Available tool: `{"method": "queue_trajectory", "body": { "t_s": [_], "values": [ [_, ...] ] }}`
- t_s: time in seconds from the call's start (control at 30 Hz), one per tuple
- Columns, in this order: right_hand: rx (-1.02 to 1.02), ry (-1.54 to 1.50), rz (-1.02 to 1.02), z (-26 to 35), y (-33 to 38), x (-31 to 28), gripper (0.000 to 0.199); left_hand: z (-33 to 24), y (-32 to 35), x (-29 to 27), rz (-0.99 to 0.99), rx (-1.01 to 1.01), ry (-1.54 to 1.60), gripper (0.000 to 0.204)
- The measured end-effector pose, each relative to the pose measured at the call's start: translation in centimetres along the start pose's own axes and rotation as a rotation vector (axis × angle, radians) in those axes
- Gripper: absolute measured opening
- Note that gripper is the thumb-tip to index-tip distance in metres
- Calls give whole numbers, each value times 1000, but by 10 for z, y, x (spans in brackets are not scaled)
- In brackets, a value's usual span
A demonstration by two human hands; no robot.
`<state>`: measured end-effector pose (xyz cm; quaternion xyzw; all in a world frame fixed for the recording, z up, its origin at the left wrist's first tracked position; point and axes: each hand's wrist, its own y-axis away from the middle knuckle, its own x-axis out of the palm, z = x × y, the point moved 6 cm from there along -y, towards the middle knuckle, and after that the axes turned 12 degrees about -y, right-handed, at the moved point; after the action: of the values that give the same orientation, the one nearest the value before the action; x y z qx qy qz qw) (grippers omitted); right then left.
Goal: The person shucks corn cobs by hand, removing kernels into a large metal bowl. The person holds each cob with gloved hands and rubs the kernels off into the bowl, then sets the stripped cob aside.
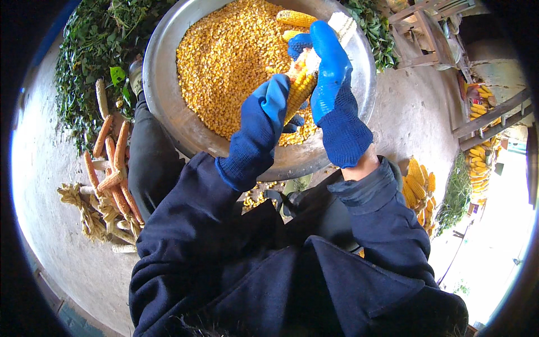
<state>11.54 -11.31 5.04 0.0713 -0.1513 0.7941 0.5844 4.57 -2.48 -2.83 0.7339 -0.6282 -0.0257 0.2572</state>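
Blue-gloved, grasping a part-shelled corn ear [301, 94] with left grip [264, 115] and right grip [332, 84] alike above the metal basin [161, 78], perhaps risking kernels [224, 67] flicked outside it through too sharp a twist

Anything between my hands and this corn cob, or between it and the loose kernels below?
Only the blue gloves; left hand and right hand both hold the cob. Nothing visible separates it from the loose kernels in the basin, though the hands hide part of the gap.
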Motion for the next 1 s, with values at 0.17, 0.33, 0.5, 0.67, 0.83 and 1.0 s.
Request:
{"method": "queue_trajectory", "body": {
  "t_s": [0.17,0.33,0.5,0.67,0.83,1.0],
  "values": [
    [47,25,-127,-18,-5,-3,39,6,-15,-18,111,69,-68,58],
    [119,-233,-191,-18,-13,-23,37,10,-19,-12,388,-105,274,72],
    [196,-505,-428,-25,-21,-59,47,-9,-3,-3,346,-45,223,69],
    [147,-410,-314,-20,-20,-56,41,-24,10,0,64,113,-357,49],
    [-88,121,-88,8,-6,4,37,8,-20,-15,82,53,-213,50],
    [142,-300,-206,-12,-26,-42,44,-3,-7,-11,344,-101,-56,66]
  ]
}}
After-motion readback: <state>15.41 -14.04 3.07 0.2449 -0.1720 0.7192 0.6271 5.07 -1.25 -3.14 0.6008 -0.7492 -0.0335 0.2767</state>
